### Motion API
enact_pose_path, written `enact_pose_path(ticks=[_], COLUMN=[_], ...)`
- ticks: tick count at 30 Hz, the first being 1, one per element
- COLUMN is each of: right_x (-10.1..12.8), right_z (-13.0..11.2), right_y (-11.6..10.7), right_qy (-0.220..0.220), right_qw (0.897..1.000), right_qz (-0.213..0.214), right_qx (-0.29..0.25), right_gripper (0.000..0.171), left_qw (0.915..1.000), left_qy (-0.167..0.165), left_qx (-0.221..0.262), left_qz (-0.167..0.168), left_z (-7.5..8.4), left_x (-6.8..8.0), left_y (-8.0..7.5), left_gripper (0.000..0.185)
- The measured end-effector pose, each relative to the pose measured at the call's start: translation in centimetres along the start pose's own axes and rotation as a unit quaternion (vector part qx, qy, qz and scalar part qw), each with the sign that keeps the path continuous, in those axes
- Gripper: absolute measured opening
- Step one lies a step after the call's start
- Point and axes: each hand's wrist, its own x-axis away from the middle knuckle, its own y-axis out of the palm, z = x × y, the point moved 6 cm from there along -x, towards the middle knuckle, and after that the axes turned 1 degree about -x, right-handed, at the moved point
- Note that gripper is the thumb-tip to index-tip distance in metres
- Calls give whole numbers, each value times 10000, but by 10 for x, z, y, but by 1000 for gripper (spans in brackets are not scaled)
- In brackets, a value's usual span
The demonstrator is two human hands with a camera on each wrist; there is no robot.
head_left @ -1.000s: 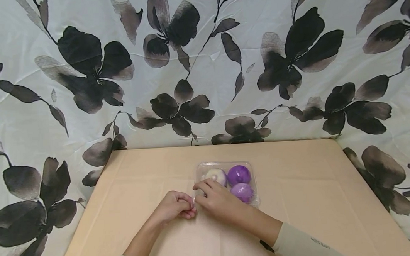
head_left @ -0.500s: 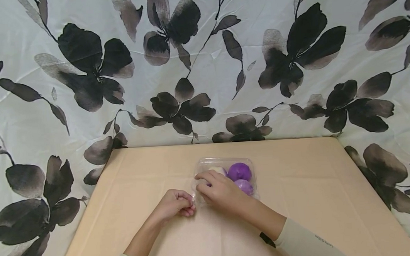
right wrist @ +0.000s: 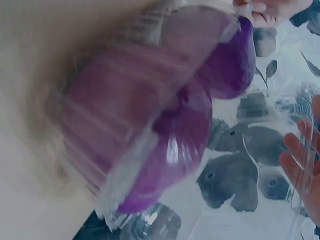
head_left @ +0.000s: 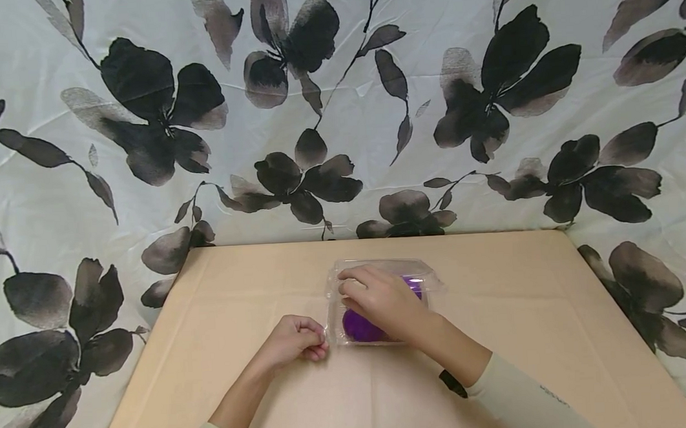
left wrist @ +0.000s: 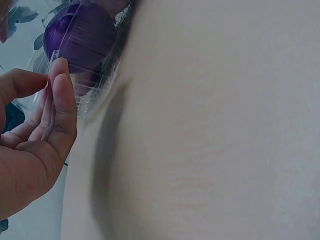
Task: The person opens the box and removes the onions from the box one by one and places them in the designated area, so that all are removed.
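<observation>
A clear plastic clamshell container (head_left: 385, 343) holds several glossy purple round things that look like onions (head_left: 359, 327). At its left edge my left hand (head_left: 296, 340) pinches the thin plastic rim between thumb and forefinger, as the left wrist view shows beside an onion (left wrist: 82, 37). My right hand (head_left: 387, 300) is over the container and covers part of its contents. The clear lid (head_left: 432, 280) stands tilted above the container. In the right wrist view, the right fingers (right wrist: 300, 155) are extended against clear plastic, apart from the onions (right wrist: 175, 145); the right thumb is hidden.
The container stands on a light tan tabletop (head_left: 501, 335), toward its far side. Behind the table's back edge hangs a white cloth (head_left: 385, 128) printed with dark flowers. A black wrist strap piece (head_left: 453, 384) shows beneath the right forearm.
My right hand has moved right and slightly away from me, over the container. The lid has tilted up, and a purple onion at the near left has come into view. The left hand stays put.
</observation>
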Motion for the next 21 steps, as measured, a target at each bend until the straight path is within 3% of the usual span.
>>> enact_pose_path(ticks=[11, 21], right_x=[1, 8], right_z=[34, 66], right_y=[-26, -48], right_qy=[150, 85], right_qw=[9991, 9998], right_qz=[-362, -165], right_qx=[176, 78], right_gripper=[22, 37], left_qw=[10000, 10000], left_qy=[-60, -59], left_qx=[16, 13], left_qz=[26, -51], left_z=[1, 3], left_x=[0, 2], left_y=[1, 3], left_gripper=[17, 16])
